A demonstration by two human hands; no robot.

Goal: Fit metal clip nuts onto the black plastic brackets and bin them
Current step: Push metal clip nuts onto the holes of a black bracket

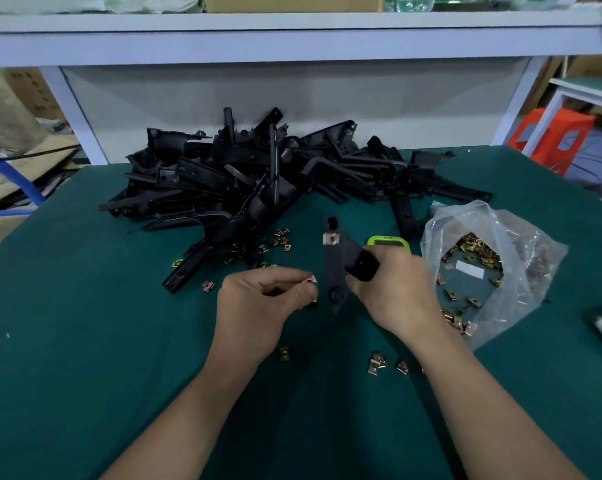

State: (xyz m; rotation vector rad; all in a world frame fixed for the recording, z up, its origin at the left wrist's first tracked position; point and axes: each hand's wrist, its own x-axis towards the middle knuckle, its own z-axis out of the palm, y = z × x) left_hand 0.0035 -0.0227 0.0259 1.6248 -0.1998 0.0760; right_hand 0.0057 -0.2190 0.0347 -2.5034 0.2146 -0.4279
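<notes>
Now right hand grips bracket; left hand pinches clip nut.

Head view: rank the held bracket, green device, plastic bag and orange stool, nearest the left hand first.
1. held bracket, just right of the left hand.
2. green device, behind the right hand.
3. plastic bag, farther right.
4. orange stool, off the table, far right.
</notes>
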